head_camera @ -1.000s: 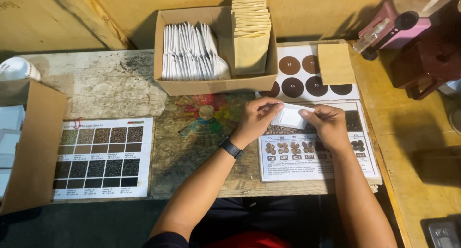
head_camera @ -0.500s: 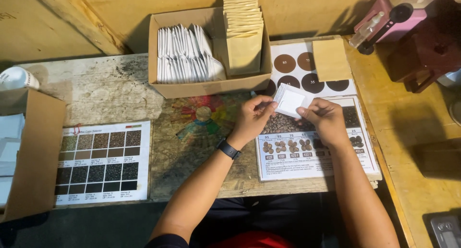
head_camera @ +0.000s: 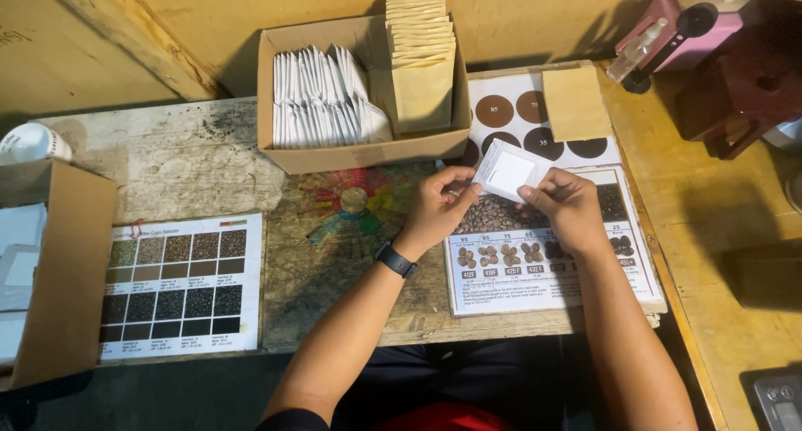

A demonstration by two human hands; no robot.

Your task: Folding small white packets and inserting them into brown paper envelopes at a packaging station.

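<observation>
1. White paper sachet (head_camera: 510,171), small and flat, is pinched between both hands just above the tabletop, tilted, over the bean chart.
2. Left hand (head_camera: 436,210): thumb + fingers grip the sachet's left edge; black watch (head_camera: 395,260) on the wrist.
3. Right hand (head_camera: 571,208): fingertips pinch the sachet's lower right edge, rest of the fingers curled.
4. Bean chart (head_camera: 535,272), laminated sheet w/ roasted-bean photos, lies flat under both hands, near the front edge of the table (head_camera: 192,159).
5. Colour wheel (head_camera: 355,201) printed on the worn tabletop, just left of the left hand.
6. Brown-circle card (head_camera: 522,114) lies beyond the bean chart, partly under a tan envelope (head_camera: 575,103).
7. Cardboard box (head_camera: 359,151) sits behind the hands; white sachets (head_camera: 322,101) stand in rows in its left part, kraft envelopes (head_camera: 422,59) stacked upright in the right part.
8. Grind chart (head_camera: 171,285), grid of dark sample squares, far left front, well apart from the hands.
9. Second cardboard box (head_camera: 71,272) at the left edge.
10. Pink device (head_camera: 681,30) at top right on the yellow side bench.
</observation>
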